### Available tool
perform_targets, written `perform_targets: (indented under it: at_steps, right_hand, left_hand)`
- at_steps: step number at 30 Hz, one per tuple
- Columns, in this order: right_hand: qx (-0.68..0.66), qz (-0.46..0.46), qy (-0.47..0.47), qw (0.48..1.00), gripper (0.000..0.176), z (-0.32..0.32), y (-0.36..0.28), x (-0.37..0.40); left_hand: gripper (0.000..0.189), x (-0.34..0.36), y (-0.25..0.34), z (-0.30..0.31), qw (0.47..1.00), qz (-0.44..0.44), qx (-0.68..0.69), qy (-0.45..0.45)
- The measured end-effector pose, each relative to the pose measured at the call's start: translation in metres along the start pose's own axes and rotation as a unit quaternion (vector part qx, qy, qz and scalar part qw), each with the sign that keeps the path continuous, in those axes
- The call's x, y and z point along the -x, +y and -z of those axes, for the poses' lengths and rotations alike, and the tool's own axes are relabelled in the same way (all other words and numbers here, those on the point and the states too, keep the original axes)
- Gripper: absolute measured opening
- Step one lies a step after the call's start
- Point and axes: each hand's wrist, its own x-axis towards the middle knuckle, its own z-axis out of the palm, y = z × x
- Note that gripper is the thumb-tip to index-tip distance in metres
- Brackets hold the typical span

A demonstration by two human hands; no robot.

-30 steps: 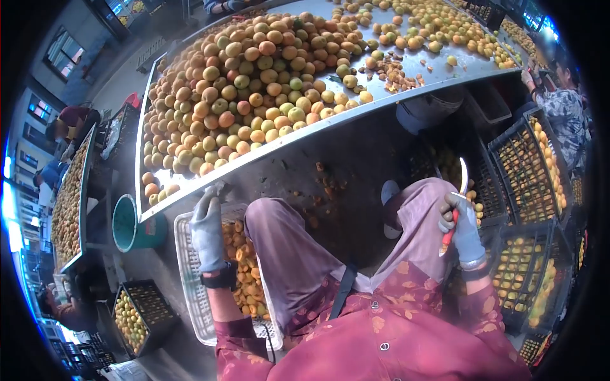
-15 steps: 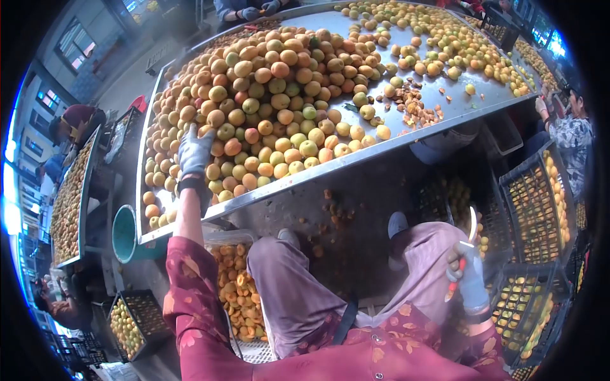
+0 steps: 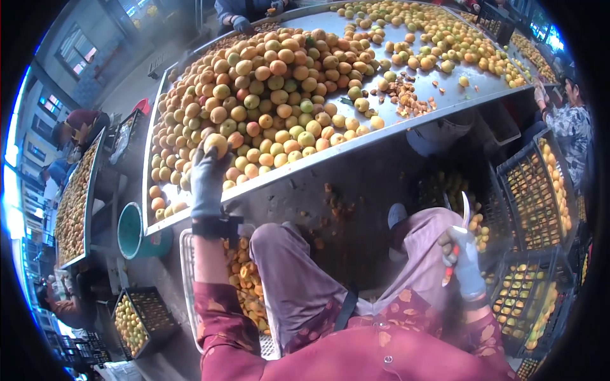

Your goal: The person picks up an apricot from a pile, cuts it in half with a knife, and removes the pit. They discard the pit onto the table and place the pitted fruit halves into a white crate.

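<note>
My left hand (image 3: 206, 181), in a grey glove, has its fingers closed on an apricot (image 3: 216, 143) at the near edge of the metal table (image 3: 305, 163). A large heap of apricots (image 3: 279, 86), yellow to orange with some green, lies just beyond it. Over my right knee, my right hand (image 3: 465, 260), also gloved, grips a knife (image 3: 466, 209) with a curved blade pointing up and a red handle. Below my left forearm stands a white basket (image 3: 189, 286) with halved apricots (image 3: 248, 282) inside, partly hidden by my sleeve.
Apricot pits (image 3: 413, 100) lie in a small pile on the table. A green bucket (image 3: 130, 232) stands by its left corner. Black crates (image 3: 530, 197) of apricots are stacked on my right, another crate (image 3: 152, 317) at left. Co-workers sit around; a gloved hand (image 3: 241, 24) shows across the table.
My left hand has drawn back from the heap toward me, now with an apricot in its fingers. My right hand has shifted slightly, still holding the knife. The view has moved a little.
</note>
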Motion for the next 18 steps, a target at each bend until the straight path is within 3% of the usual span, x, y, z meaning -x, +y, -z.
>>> perform_targets:
  at_steps: [1,2,3,4,6,7,8,10,11,15,16,18]
  right_hand:
    - [0.023,0.025,-0.029,0.999,0.026,-0.006,-0.003,0.002]
    - [0.046,0.050,-0.057,0.996,0.029,-0.007,-0.004,0.005]
    - [0.068,0.068,-0.088,0.992,0.040,-0.004,0.002,0.005]
    - [0.070,0.063,-0.086,0.992,0.040,-0.004,0.005,0.007]
    - [0.108,0.130,-0.128,0.977,0.049,-0.007,0.012,0.016]
    - [0.108,0.141,-0.166,0.970,0.053,-0.007,0.018,0.018]
    - [0.122,0.213,-0.210,0.946,0.049,-0.006,0.027,0.020]
    - [0.140,0.157,-0.196,0.958,0.049,-0.021,0.027,0.042]
    - [0.122,0.135,-0.207,0.961,0.044,-0.028,0.025,0.052]
    - [0.249,0.151,-0.193,0.937,0.039,-0.047,0.020,0.085]
    - [0.280,0.190,-0.190,0.921,0.037,-0.052,0.019,0.093]
    - [0.313,0.226,-0.185,0.904,0.035,-0.060,0.014,0.108]
  left_hand:
    - [0.038,0.014,0.026,0.008,0.969,0.161,0.181,-0.044]
    - [0.043,0.046,-0.018,-0.023,0.924,0.124,0.360,-0.037]
    - [0.047,0.059,0.016,-0.006,0.751,0.213,0.623,-0.045]
    - [0.051,0.070,0.061,0.011,0.497,0.282,0.819,-0.045]
    - [0.057,0.093,0.094,0.019,0.381,0.260,0.884,-0.077]
    - [0.061,0.105,0.107,0.020,0.413,0.239,0.875,-0.079]
    - [0.066,0.114,0.119,0.023,0.410,0.241,0.877,-0.071]
    - [0.072,0.129,0.140,0.027,0.440,0.221,0.868,-0.071]
    - [0.078,0.134,0.148,0.031,0.487,0.242,0.836,-0.066]
    - [0.085,0.150,0.177,0.046,0.504,0.233,0.827,-0.084]
    - [0.085,0.154,0.182,0.049,0.502,0.234,0.828,-0.086]
    - [0.087,0.164,0.193,0.053,0.448,0.256,0.852,-0.083]
